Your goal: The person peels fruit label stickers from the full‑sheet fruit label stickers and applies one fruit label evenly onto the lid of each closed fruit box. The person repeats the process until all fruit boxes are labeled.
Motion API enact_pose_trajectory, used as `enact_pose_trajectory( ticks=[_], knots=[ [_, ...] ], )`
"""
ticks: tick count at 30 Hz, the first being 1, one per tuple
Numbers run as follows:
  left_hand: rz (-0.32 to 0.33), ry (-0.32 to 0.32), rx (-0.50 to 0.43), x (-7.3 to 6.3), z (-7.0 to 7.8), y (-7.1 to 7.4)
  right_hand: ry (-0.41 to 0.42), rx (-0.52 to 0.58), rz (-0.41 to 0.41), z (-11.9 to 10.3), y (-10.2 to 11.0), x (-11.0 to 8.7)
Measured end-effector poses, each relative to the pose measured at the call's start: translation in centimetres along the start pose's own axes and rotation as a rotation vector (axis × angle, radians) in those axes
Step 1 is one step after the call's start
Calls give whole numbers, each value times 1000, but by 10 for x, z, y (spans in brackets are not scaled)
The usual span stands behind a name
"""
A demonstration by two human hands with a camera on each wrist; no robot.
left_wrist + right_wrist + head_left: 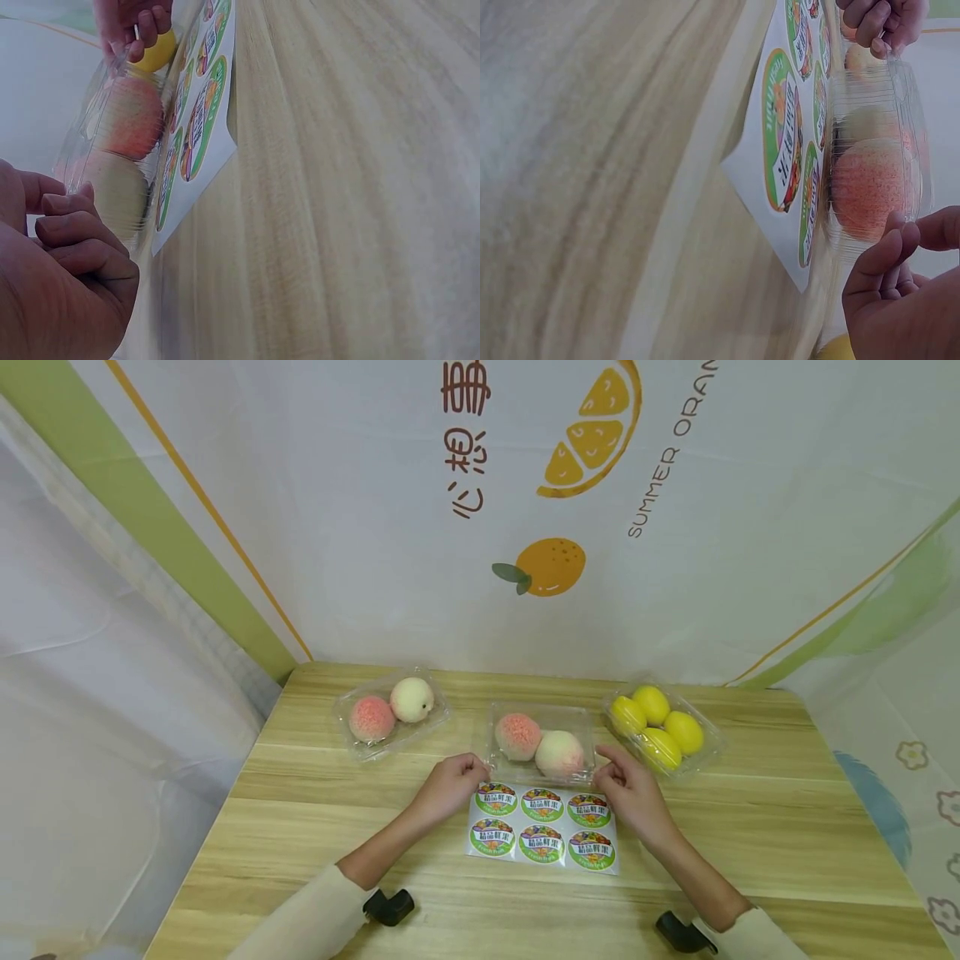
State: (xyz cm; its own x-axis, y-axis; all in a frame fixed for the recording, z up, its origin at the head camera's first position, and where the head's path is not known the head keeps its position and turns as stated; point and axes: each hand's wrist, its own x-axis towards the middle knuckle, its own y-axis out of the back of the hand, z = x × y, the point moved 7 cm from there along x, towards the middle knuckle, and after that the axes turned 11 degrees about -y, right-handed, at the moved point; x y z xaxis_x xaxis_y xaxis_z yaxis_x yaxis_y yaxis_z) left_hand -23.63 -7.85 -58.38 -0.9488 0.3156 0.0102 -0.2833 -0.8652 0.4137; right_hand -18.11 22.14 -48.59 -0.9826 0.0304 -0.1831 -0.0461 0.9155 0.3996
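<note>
A clear plastic clamshell box (576, 718) stands mid-table with two peaches inside, one pink (517, 735) and one pale with a pink blush (560, 753). My left hand (452, 781) pinches its rim at the near left corner between thumb and index finger. At the near right corner, my right hand (633, 793) pinches the rim too, thumb against fingertip in the right wrist view. Just in front of the box lies a white sheet (519, 828) of round fruit stickers (542, 843) in two rows, its far edge close against the box.
Back left, another clear box (405, 737) holds two peaches (371, 719). To the right sits a third clear box (701, 762) with several yellow lemons (651, 703). A printed curtain (375, 527) hangs behind the wooden table (300, 810).
</note>
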Motion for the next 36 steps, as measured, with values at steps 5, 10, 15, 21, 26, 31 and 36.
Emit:
enact_pose_trajectory(
  ticks=[5,10,15,21,26,31,36],
  knots=[
    [-2,-1,-4,0,-2,0,-32,-8,-6,2,-1,0],
    [-3,-14,10,-2,-1,0,-53,-11,-8,4,-1,0],
    [2,0,6,-4,1,3,-53,-7,-1,5,0,-1],
    [28,8,-7,-9,1,9,-66,15,16,8,5,-2],
    [46,-59,5,-15,11,18,-91,13,32,11,11,-3],
    [45,-156,20,-23,32,26,-107,-40,33,14,16,-5],
    [18,-208,75,-34,65,33,-60,-125,19,17,18,-4]
  ],
)
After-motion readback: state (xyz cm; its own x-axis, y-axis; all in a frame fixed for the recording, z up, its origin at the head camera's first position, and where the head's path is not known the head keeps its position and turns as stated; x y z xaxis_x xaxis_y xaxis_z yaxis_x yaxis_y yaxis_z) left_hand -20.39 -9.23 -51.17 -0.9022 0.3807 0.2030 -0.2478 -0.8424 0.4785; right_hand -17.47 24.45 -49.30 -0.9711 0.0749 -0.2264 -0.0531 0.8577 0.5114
